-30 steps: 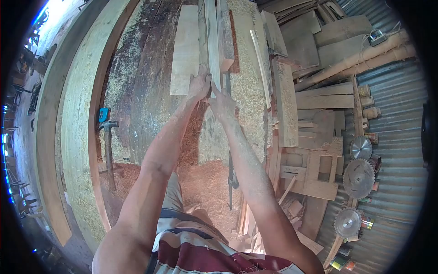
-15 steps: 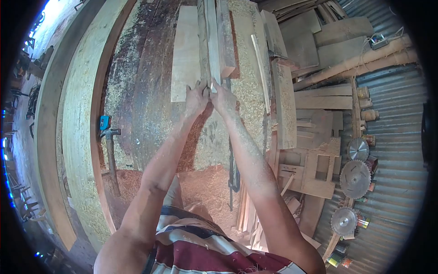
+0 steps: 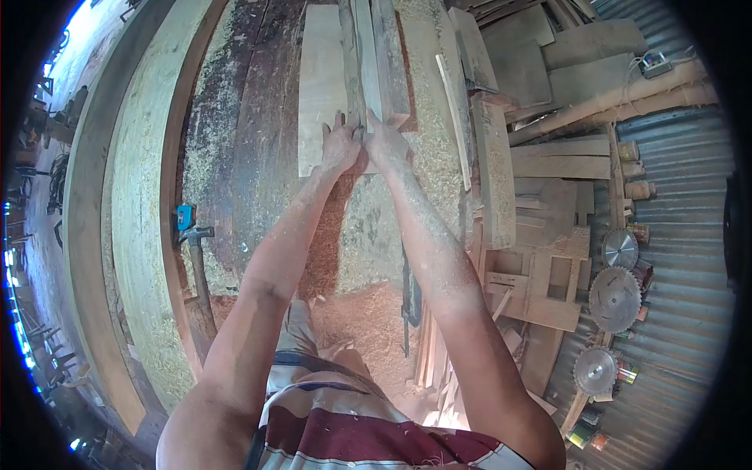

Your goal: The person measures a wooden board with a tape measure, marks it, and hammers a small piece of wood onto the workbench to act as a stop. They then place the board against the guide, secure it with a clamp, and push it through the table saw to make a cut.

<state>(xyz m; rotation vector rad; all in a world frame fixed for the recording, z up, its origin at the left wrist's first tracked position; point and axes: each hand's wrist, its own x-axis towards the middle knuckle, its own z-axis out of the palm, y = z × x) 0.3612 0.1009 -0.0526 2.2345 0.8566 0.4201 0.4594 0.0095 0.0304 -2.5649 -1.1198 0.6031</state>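
At the near end of a pale flat board (image 3: 321, 86), my left hand (image 3: 342, 147) lies with its fingers spread, its thumb side against a rough-edged strip of wood (image 3: 350, 63). Close beside it, my right hand (image 3: 387, 147) grips the near end of a narrow, smooth wooden strip (image 3: 366, 59), one finger pointing forward along it. That strip runs away from me between the rough-edged strip and a thicker wooden block (image 3: 392, 74). The fingers of my right hand are partly hidden. Sawdust coats my right forearm.
A hammer (image 3: 197, 254) and a blue tape measure (image 3: 185, 217) lie left on the sawdust-covered bench (image 3: 258, 141). Long planks (image 3: 141, 172) line the left side. A thin stick (image 3: 453, 117) lies right. Circular saw blades (image 3: 615, 299) hang along the corrugated metal wall (image 3: 681, 235).
Both hands have moved a little forward along the flat board, and the near end of the narrow strip has gone forward with them. The camera view has shifted slightly.
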